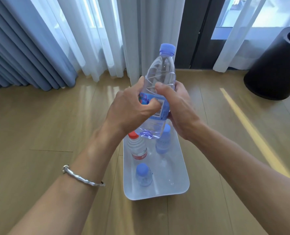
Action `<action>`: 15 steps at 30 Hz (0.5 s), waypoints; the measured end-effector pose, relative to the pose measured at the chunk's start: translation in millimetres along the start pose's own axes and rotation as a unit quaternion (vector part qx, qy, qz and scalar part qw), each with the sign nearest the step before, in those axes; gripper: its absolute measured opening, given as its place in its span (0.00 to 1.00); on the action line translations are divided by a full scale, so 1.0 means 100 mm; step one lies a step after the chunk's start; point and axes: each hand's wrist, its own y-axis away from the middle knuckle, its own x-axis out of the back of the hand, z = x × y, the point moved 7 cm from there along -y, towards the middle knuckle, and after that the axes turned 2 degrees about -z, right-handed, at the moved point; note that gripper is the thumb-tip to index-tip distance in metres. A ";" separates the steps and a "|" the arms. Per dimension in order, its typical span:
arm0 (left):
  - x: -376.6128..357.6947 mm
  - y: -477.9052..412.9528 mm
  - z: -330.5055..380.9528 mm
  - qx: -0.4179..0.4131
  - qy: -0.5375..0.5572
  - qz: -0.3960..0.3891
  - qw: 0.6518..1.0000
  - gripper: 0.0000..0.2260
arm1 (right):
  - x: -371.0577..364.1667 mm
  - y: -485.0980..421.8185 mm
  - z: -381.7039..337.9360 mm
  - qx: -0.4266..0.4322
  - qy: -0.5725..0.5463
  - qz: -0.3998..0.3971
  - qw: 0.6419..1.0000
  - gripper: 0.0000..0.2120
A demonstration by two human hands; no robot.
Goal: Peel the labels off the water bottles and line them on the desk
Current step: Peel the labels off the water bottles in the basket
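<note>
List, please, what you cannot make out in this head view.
Head view:
The label on the held bottle: largely covered by left hand and right hand; text too small.
The far tray bottle: top hidden behind the held bottle.
The black bin: cut by right edge.

The bottle (161,72) is clear with thin slanting ribs, and its cap (167,48) is light blue. Its label (164,110) is blue, with a white field that carries a black barcode. In the white tray (180,184), the second bottle (137,148) is clear with a red cap and a red label. The two small bottles (143,175) are clear with light blue caps. The floor (39,124) is pale wood in long planks. The curtain (13,48) is grey-blue and pleated, and the sheer (93,39) beside it is white. The bin (276,65) is black. The bracelet (83,177) is silver.
</note>
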 end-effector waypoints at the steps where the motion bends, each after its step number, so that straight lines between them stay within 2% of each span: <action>1: 0.00 0.00 0.00 -0.001 -0.012 -0.004 1.000 0.27 | 0.01 0.01 0.00 0.001 -0.001 0.005 1.000 0.15; 3: -0.01 0.01 -0.01 -0.006 -0.033 0.003 0.999 0.24 | 0.02 0.02 0.00 0.011 0.015 0.020 1.000 0.17; 6: -0.01 0.03 0.00 -0.001 -0.055 0.039 0.998 0.26 | 0.02 0.04 0.00 0.015 0.021 0.044 0.999 0.18; 10: 0.03 0.06 -0.04 0.049 0.016 0.072 0.996 0.12 | 0.06 0.03 0.02 0.010 -0.023 0.079 0.997 0.14; 12: 0.02 0.05 -0.07 0.059 0.028 0.056 0.996 0.08 | 0.07 0.02 0.01 0.008 -0.033 0.090 0.995 0.19; 15: 0.03 0.03 -0.09 0.049 0.024 0.065 0.996 0.09 | 0.06 -0.02 0.03 0.002 -0.043 0.081 0.996 0.23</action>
